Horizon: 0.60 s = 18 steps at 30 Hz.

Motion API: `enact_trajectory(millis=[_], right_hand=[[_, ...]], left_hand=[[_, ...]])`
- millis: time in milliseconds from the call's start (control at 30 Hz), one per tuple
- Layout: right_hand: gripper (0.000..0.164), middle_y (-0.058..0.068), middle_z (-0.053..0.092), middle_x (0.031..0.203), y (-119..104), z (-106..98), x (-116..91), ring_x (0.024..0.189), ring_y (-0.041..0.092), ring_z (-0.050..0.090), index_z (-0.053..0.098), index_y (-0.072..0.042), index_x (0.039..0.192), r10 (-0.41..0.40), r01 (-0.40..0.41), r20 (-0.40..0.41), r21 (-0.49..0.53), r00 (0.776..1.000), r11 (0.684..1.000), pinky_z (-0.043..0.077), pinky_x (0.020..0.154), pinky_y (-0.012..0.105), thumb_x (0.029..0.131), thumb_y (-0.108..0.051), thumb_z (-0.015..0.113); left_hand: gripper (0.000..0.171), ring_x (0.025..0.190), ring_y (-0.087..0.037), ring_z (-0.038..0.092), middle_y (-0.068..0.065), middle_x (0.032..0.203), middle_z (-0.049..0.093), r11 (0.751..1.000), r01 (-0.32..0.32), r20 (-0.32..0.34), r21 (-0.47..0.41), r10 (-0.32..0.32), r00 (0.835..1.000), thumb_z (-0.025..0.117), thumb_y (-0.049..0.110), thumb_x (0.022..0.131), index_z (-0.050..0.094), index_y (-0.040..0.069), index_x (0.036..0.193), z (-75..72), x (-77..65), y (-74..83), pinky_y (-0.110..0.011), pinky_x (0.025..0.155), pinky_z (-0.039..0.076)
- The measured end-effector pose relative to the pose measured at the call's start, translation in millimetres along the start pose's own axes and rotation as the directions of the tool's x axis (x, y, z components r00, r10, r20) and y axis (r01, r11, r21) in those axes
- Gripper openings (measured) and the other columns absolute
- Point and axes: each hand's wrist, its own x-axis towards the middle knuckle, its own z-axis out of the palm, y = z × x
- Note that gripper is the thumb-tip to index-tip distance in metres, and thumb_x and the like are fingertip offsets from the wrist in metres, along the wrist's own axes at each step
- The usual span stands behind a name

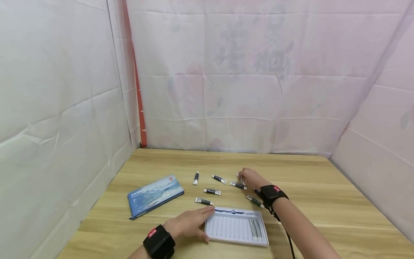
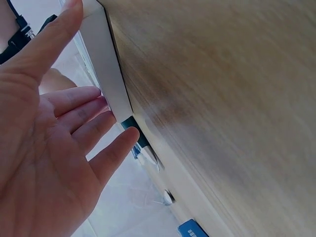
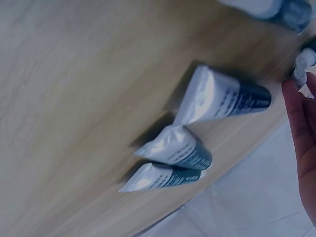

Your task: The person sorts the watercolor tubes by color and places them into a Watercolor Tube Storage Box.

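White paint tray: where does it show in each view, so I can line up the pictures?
Head: the white paint tray lies low, just right of centre, beside the left hand.
Left wrist: at upper left, its pale side wall slanting down past the fingertips.
Right wrist: not in this picture.
Shared landmark: the wood-grain tabletop, in all three.

One table (image 1: pixel 307 205), one blue box (image 1: pixel 155 197), one white tray (image 1: pixel 223 226) holding two tubes (image 1: pixel 253 229) and one slim brush (image 1: pixel 229 211), at least seven loose tubes (image 1: pixel 212 192), two hands (image 1: pixel 191 223), two wristbands (image 1: pixel 159 243).
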Motion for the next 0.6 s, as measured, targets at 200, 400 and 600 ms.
enact_trajectory(millis=[200,400,600], right_hand=[[0.012,0.003,0.051,0.078,-10,-1,2,0.071,0.018,0.053,0.067,-0.005,0.082,-0.022,0.021,-0.004,-0.154,1.000,0.988,0.048,0.064,0.031,0.080,0.006,0.061],[0.008,0.002,0.053,0.079,-5,5,2,0.073,0.020,0.055,0.069,-0.004,0.086,-0.120,0.106,-0.048,-0.230,0.992,0.967,0.049,0.064,0.030,0.083,0.000,0.062],[0.010,0.000,0.055,0.081,-1,9,3,0.077,0.020,0.058,0.066,-0.005,0.089,-0.059,0.052,-0.037,-0.154,0.998,0.987,0.050,0.069,0.032,0.086,0.002,0.060]], left_hand=[[0.085,0.130,-0.017,0.029,-0.008,0.147,0.028,1.000,-0.003,0.002,0.009,0.003,1.000,0.066,0.047,0.076,0.031,0.006,0.143,-1.7,-1.0,0.2,-0.029,0.102,0.031],[0.085,0.130,-0.016,0.029,-0.005,0.146,0.029,1.000,0.022,0.014,0.017,-0.022,1.000,0.067,0.046,0.076,0.033,0.008,0.142,-1.7,-0.1,2.2,-0.028,0.102,0.032],[0.085,0.131,-0.015,0.028,-0.005,0.147,0.028,1.000,0.028,0.017,0.006,-0.028,0.999,0.067,0.046,0.076,0.032,0.007,0.142,-1.6,0.2,2.9,-0.028,0.103,0.031]])
